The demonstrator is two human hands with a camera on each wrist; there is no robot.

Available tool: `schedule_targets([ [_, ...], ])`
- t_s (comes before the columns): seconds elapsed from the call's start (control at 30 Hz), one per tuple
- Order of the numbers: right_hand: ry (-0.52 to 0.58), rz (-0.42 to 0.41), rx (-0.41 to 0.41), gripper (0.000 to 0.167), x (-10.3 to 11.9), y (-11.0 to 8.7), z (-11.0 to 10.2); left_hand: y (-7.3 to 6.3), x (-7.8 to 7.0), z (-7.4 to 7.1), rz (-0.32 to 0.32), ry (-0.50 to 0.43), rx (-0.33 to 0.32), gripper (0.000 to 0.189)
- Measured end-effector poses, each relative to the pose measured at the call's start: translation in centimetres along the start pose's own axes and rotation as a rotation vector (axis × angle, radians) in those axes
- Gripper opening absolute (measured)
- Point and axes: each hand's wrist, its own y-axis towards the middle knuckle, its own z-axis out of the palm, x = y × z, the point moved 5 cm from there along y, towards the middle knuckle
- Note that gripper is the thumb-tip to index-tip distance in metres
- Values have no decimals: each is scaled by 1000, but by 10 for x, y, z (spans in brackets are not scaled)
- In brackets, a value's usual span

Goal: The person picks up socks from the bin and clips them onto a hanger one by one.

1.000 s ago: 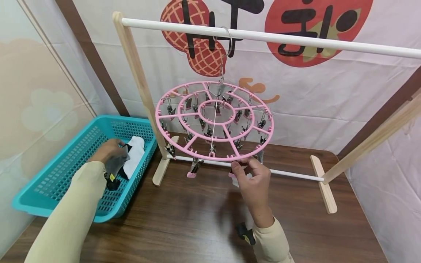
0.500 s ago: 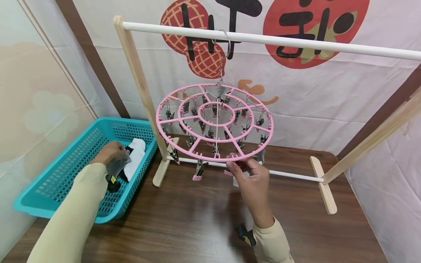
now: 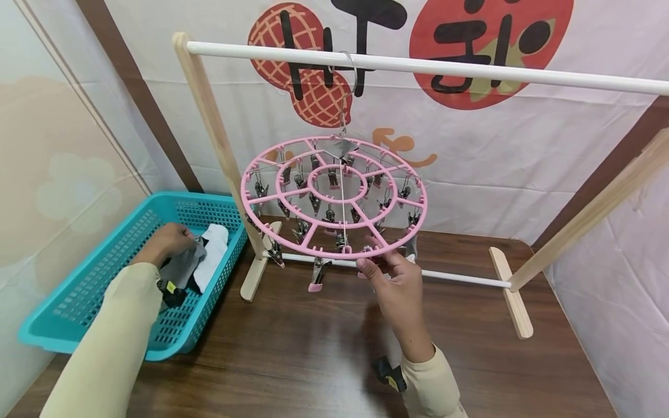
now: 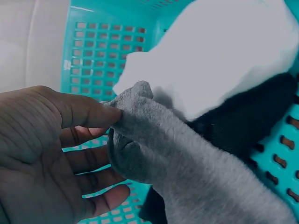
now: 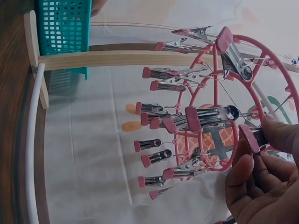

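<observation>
My left hand [image 3: 168,241] is down in the teal basket [image 3: 219,316]. Between thumb and index finger it pinches the end of a grey sock [image 4: 173,140], the other fingers loosely spread below. A white sock [image 3: 213,249] and a black sock [image 4: 252,112] lie beside the grey one. At the front rim of the round pink clip hanger [image 3: 308,237], my right hand [image 3: 399,290] pinches a pink-tipped metal clip [image 5: 252,136] with thumb and fingers. Several other clips dangle from the rings. A white cloth [image 5: 196,198] shows behind the right hand, partly hidden.
The hanger hooks over the white top bar [image 3: 470,69] of a wooden-legged rack [image 3: 209,128]. A lower white bar [image 3: 465,278] runs behind the right hand, near the wooden tabletop [image 3: 272,360]. A printed cloth backdrop [image 3: 496,151] stands close behind.
The hanger has turned slightly, its front clips shifting to the right as my right hand stays at the rim. My left hand has moved a little left with the grey sock.
</observation>
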Motion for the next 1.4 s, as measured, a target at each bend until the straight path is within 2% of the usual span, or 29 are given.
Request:
schedule_targets([
  [0.2,-18,-7,0,30,1,1,2,-4,-12,-9,47,9,-25,16],
  [0.37,31,25,1,29,-1,-1,4,-7,-13,-10,55,31,-21,19],
  [0.57,59,10,3,27,0,-2,4,-13,-14,-11,37,50,47,48],
  [0.67,68,-9,5,26,0,-3,5,-15,-16,-11,29,56,79,53],
  [0.7,69,-14,5,26,1,-3,5,-16,-16,-11,24,54,82,53],
  [0.83,91,-22,19,25,1,-3,7,-16,-17,-12,23,16,56,31],
  [0.9,103,-30,27,25,1,-3,7,-15,-18,-14,40,6,38,26],
  [1.07,130,-26,46,24,0,-3,9,-17,-22,-19,86,19,26,29],
  [1.27,137,18,41,26,-1,-4,11,-27,-33,-26,123,41,-11,29],
  [1.4,129,21,43,30,0,-4,11,-32,-40,-28,140,72,-12,31],
])
